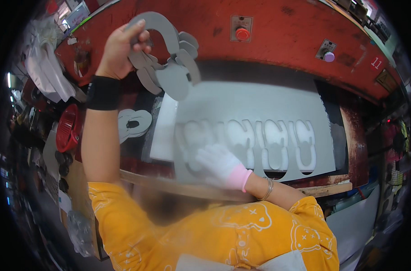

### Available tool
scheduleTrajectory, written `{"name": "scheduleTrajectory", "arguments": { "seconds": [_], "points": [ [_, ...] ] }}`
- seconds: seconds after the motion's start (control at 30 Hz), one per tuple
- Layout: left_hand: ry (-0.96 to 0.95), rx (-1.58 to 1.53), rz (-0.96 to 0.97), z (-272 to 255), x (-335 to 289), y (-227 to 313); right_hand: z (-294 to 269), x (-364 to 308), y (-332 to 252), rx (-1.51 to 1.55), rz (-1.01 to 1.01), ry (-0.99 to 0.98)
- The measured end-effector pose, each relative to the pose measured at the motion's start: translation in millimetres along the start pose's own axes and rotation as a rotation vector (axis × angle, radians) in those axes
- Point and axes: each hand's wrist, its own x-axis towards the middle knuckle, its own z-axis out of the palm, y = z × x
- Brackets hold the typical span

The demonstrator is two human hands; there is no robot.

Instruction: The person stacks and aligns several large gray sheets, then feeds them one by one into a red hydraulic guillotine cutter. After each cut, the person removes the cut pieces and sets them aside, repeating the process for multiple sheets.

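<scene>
My bare left hand (122, 50), with a black band at the wrist, is raised at the upper left. Its thumb and fingers are closed on a bunch of grey cut-out sheet pieces (173, 74), some curved and some oval, which hang down to the right. Below, my right hand (221, 167), in a white glove with a pink cuff, is over the left part of a grey sheet (255, 101). Motion blurs its fingers, so their grip does not show. A row of several shoe-part-shaped cuts (274, 135) runs along the sheet's near side, with white showing through.
A red machine beam (282, 31) spans the back, carrying a red push button (242, 34) and a purple knob (328, 56). More grey cut-outs (135, 122) lie at the left, near a red basket (67, 128). A wooden strip (329, 189) edges the near side.
</scene>
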Motion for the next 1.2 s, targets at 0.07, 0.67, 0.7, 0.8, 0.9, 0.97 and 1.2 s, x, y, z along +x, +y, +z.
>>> {"name": "scheduleTrajectory", "arguments": {
  "seconds": [0.07,0.67,0.7,0.8,0.9,0.97,1.2],
  "points": [
    [-0.154,0.121,0.034,-2.3,1.4,20.2,-1.6,-3.5,0.5,0.009,-0.036,0.023],
    [-0.059,-0.241,0.155,78.9,-70.1,-64.3,-88.4,49.4,10.2,1.081,0.174,0.468],
    [-0.104,-0.236,0.118,77.1,-75.0,-66.7,-85.7,46.6,13.9,1.219,0.184,0.507],
    [-0.186,-0.167,-0.102,60.7,-85.5,-68.9,-79.7,41.2,22.8,0.953,0.234,0.266],
    [-0.092,-0.176,-0.139,29.8,-97.7,-68.5,-79.3,32.7,31.0,0.602,0.198,0.448],
    [0.072,-0.004,-0.134,-0.6,-112.0,-62.9,-85.8,20.9,41.9,0.606,0.302,0.510],
    [0.455,0.829,0.195,-96.6,-136.7,-80.2,-102.5,-34.4,77.8,0.714,0.500,0.480]
  ]
}}
